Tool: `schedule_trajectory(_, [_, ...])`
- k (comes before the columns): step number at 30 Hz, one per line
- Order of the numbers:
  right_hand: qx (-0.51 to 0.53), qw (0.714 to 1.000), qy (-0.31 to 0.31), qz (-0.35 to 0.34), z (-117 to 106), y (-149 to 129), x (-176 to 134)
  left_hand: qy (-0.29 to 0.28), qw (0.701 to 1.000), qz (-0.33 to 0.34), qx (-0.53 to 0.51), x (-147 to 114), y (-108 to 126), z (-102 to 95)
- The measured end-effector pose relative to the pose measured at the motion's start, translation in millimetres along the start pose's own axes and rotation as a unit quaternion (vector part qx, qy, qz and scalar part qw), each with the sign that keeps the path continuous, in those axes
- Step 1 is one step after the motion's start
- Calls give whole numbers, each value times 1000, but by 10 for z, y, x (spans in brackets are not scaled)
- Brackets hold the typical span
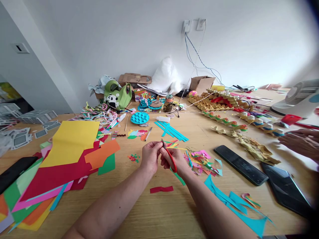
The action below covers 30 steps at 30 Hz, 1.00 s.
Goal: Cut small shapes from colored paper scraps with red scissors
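Right hand (178, 160) gripping red scissors (170, 156), left hand (150, 155) pinched close beside (contents unclear).

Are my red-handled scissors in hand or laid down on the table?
In hand: the red-handled scissors are in the right hand, dark blades beside the left hand.

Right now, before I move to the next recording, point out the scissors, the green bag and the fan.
Scissors (170, 156): head view, on the red handle.
Green bag (122, 96): head view, on the front beside the panda.
Fan (306, 94): head view, on the white head.
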State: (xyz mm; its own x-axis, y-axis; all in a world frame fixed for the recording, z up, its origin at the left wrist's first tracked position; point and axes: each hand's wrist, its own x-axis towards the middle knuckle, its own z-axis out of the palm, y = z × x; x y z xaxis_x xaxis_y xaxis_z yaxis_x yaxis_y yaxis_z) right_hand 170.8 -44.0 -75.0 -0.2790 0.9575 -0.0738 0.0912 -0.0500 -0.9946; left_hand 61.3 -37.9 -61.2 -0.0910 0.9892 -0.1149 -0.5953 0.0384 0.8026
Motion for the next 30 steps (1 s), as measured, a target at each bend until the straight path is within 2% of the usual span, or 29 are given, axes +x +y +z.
schedule_trajectory(10, [-8,1000,1,-3,16,-77,-24,-4,1000,-1,6,-6,3,-2])
schedule_trajectory(30, [-17,1000,12,13,9,-46,2,-13,1000,-15,1,-33,31,14])
